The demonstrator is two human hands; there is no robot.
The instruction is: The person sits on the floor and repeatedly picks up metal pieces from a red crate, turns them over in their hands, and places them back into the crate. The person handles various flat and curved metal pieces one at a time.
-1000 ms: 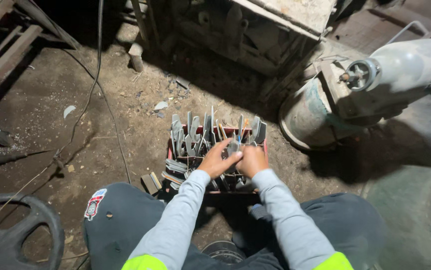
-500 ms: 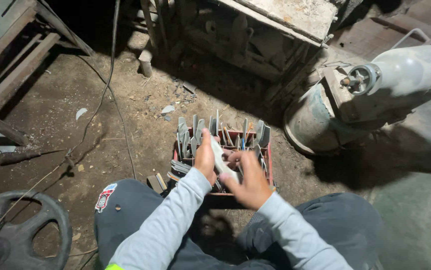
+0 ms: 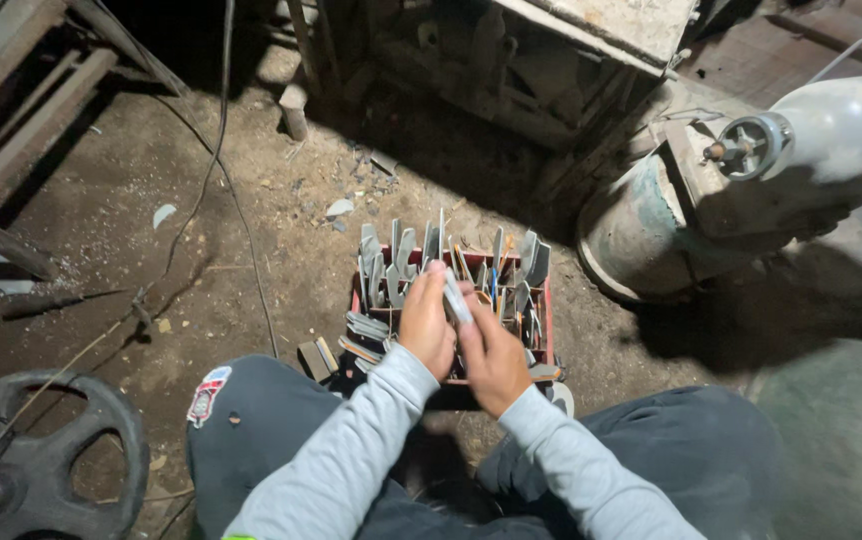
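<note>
Grey metal piece (image 3: 456, 296) between both hands' fingers (image 3: 438, 280), above red crate (image 3: 548, 318).

A workshop — dirt floor (image 3: 251, 250), gas cylinder (image 3: 831, 130), crate (image 3: 451, 300) of metal tools.

We wear a light grey long-sleeved top — ribbed cuffs at the wrists, a sliver of neon yellow at the lower edge. Both hands (image 3: 461, 335) are bare. Dark grey trousers — a red-and-white patch on one knee.
</note>
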